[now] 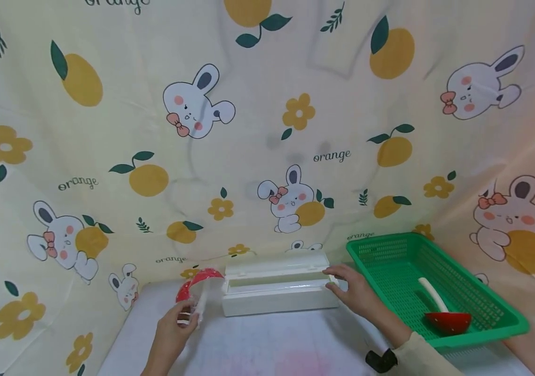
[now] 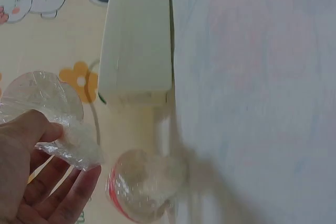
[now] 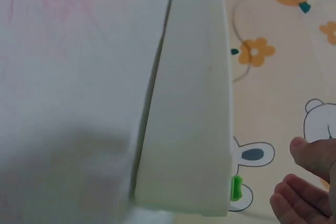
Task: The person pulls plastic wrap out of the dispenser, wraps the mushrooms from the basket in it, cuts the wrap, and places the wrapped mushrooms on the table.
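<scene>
My left hand (image 1: 176,325) pinches crumpled clear plastic film (image 2: 79,142) between thumb and fingers, left of a long white box (image 1: 280,303). Beside those fingers, in the head view, are red, white-dotted curved pieces (image 1: 208,274). The left wrist view shows a round, film-covered piece with a red rim (image 2: 144,184) near the box's end. The box's lid (image 1: 277,263) stands raised along its back. My right hand (image 1: 354,292) is at the box's right end, thumb and fingers spread apart with nothing between them. A small green part (image 3: 237,188) sticks out from the box there.
On the right stands a green plastic basket (image 1: 390,261), holding a red ladle (image 1: 448,322) with a white handle. A white cloth (image 1: 267,344) covers the table. Behind the box hangs a curtain (image 1: 258,156) printed with rabbits and oranges.
</scene>
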Action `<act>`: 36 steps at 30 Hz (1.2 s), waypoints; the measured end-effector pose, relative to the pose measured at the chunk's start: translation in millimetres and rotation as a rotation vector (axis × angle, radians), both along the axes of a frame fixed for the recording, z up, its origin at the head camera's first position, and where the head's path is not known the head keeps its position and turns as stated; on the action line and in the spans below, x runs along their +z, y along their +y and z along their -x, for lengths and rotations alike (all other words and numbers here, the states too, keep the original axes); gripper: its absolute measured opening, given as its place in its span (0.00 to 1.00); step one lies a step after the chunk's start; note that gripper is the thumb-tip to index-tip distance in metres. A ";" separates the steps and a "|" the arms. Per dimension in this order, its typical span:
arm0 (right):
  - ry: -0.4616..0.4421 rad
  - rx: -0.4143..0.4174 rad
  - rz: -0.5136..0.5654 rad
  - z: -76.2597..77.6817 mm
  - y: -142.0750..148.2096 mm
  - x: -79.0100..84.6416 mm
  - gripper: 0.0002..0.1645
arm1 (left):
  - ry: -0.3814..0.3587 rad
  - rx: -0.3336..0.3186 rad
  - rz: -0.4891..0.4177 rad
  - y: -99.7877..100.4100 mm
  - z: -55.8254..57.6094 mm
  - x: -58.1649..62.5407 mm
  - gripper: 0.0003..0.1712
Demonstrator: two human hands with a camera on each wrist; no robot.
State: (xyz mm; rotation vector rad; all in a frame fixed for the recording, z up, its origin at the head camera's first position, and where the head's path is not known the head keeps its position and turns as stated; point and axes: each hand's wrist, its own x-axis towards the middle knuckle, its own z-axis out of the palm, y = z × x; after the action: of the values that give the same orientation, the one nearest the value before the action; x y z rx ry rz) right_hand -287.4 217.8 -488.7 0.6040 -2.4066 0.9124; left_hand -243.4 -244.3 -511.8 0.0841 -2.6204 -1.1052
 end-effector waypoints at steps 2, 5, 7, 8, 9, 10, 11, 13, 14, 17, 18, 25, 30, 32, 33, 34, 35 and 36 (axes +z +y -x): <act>-0.043 -0.018 -0.016 2.7 0.2 1.3 0.22 | 0.023 0.008 -0.005 -7.6 0.6 0.0 0.21; -0.107 -0.049 -0.029 7.0 -1.3 1.7 0.19 | 0.071 0.014 -0.015 -18.2 0.6 -0.2 0.19; -0.140 -0.072 -0.035 9.9 -3.1 1.4 0.17 | 0.090 0.019 -0.015 -25.2 0.2 0.2 0.18; -0.153 -0.082 -0.035 11.4 -3.8 0.9 0.17 | 0.097 0.022 -0.017 -28.7 0.0 0.2 0.17; -0.168 -0.098 -0.038 12.7 -4.6 0.3 0.16 | 0.097 0.030 -0.017 -32.0 0.0 0.3 0.17; -0.182 -0.110 -0.040 13.7 -5.4 -0.3 0.15 | 0.095 0.040 -0.018 -35.5 0.0 0.3 0.17; -0.195 -0.121 -0.043 14.7 -6.3 -1.1 0.15 | 0.089 0.050 -0.015 -39.1 -0.3 0.2 0.17; -0.220 -0.146 -0.049 16.6 -7.6 -3.4 0.14 | 0.074 0.075 -0.017 -46.2 0.0 -0.6 0.17; -0.233 -0.157 -0.051 17.6 -7.9 -4.6 0.14 | 0.067 0.083 -0.018 -50.3 0.1 -1.2 0.17; -0.259 -0.170 -0.055 21.1 -8.3 -7.9 0.13 | 0.054 0.118 -0.015 -61.9 1.3 -3.9 0.18; -0.264 -0.171 -0.056 22.3 -8.2 -9.0 0.12 | 0.052 0.129 -0.015 -65.4 1.9 -4.8 0.18; -0.278 -0.183 -0.071 27.2 -9.4 -16.0 0.09 | 0.044 0.226 -0.029 -81.9 4.8 -14.2 0.18; -0.304 -0.228 -0.104 28.0 -13.0 -18.9 0.09 | 0.052 0.291 -0.031 -87.9 8.5 -24.2 0.17; -0.319 -0.248 -0.115 28.8 -14.1 -19.0 0.09 | 0.045 0.315 -0.022 -89.2 10.3 -27.4 0.17; -0.321 -0.254 -0.114 29.2 -14.5 -18.6 0.08 | 0.036 0.320 -0.019 -89.5 11.2 -28.5 0.18; -0.317 -0.257 -0.116 29.5 -15.0 -18.9 0.07 | 0.028 0.326 -0.014 -90.1 11.5 -29.6 0.18; -0.315 -0.260 -0.115 29.5 -15.4 -18.6 0.06 | 0.016 0.328 -0.006 -90.8 11.7 -30.6 0.18; -0.315 -0.261 -0.114 29.3 -15.7 -18.2 0.06 | -0.001 0.326 -0.006 -91.1 11.6 -31.3 0.19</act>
State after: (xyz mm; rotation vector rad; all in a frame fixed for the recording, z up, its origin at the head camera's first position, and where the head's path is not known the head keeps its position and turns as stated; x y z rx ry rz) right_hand -316.7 202.1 -506.9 0.1854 -2.7495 0.8116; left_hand -254.9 -335.4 -543.1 0.4940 -2.4867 -0.9958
